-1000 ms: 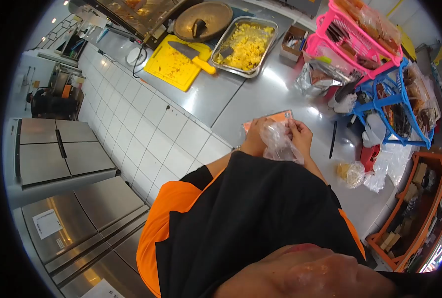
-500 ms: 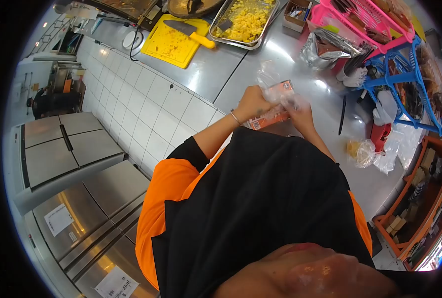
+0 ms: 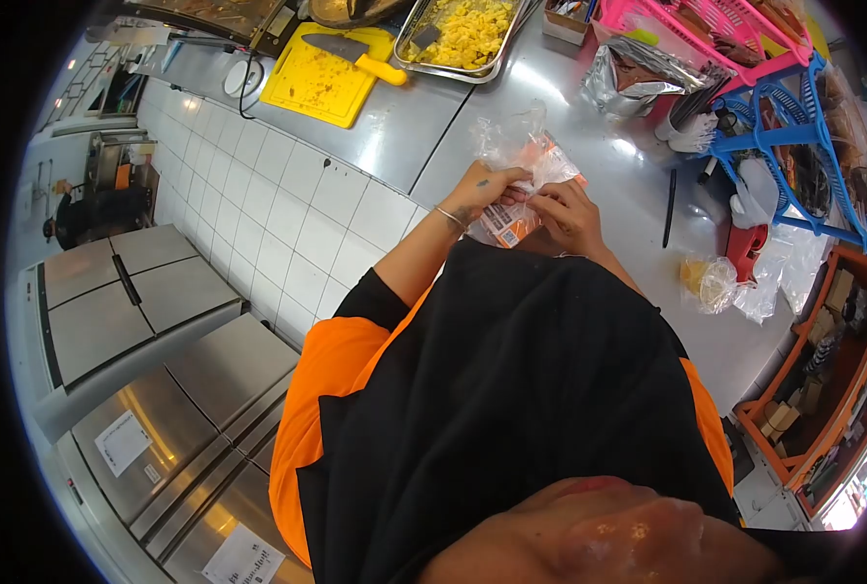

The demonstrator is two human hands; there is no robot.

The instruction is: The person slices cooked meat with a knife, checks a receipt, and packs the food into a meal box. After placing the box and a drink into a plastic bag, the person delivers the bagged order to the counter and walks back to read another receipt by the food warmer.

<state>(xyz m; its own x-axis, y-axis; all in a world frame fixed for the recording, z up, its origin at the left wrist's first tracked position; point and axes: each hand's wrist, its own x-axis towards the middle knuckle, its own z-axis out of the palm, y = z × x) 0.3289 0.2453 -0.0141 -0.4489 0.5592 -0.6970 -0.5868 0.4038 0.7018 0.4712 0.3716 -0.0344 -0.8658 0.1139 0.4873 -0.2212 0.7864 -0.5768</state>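
Observation:
Close in front of my body, my left hand is closed, pinching thin crumpled clear plastic. My right hand meets it from the other side, its bent fingers gripping the same plastic near my left fingertips. Whether the plastic is a glove or a bag I cannot tell. Beneath both hands is an orange and white printed box, partly covered by the plastic and my fingers. Whether the box rests on the steel table is hidden.
A yellow cutting board bears a yellow-handled knife. Beside it stands a metal tray of chopped yellow food. To the right are a pink basket, blue rack, foil package, black stick and red tape dispenser.
Plastic that lay over my right hand is now bunched between both hands. My right fingers have moved left and closed in beside my left. The view has shifted slightly.

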